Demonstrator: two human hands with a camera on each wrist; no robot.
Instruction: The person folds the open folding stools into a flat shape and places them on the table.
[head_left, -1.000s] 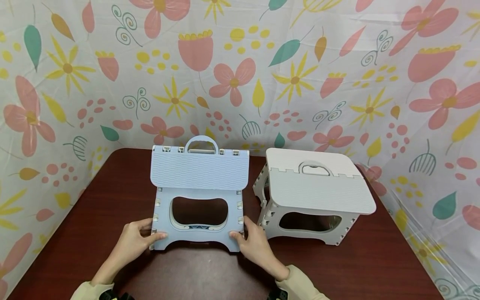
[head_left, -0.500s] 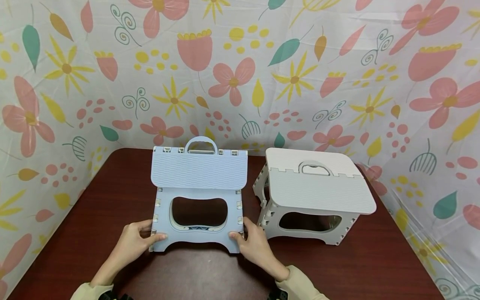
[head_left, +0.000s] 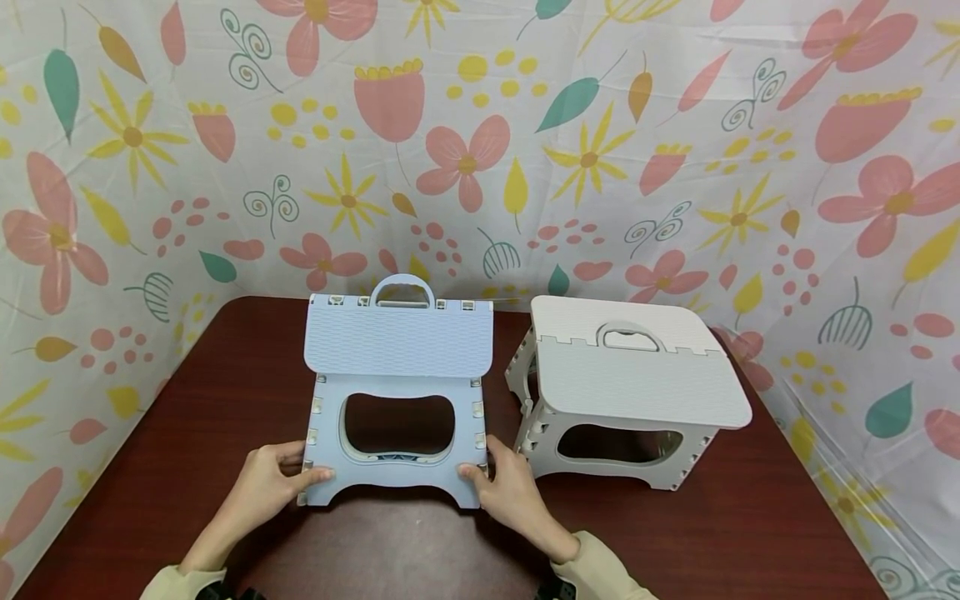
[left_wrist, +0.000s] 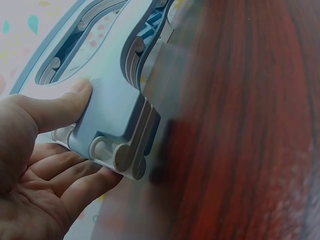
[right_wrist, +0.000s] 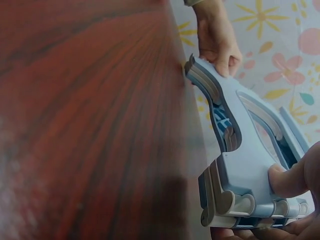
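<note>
A light blue folding stool [head_left: 397,337], folded flat with its carry handle at the top, stands between my two hands. My left hand [head_left: 266,483] grips its lower left edge, thumb on the front panel and fingers behind. On the opposite side my right hand [head_left: 513,492] pinches the lower right edge in the same way. The left wrist view shows the thumb [left_wrist: 65,107] pressed on the blue panel near a leg end. In the right wrist view, the stool's stacked panels [right_wrist: 245,160] lie close together, and its feet look slightly above the table.
A white folding stool [head_left: 645,383] stands unfolded on the dark red wooden table [head_left: 720,533], close to the right of the blue one. Behind the table hangs a flower-patterned cloth [head_left: 465,167], which also runs along both sides.
The blue stool tilts very slightly, its handle edge dropping a little in the head view. Both hands keep the same hold, and the white stool stays put.
</note>
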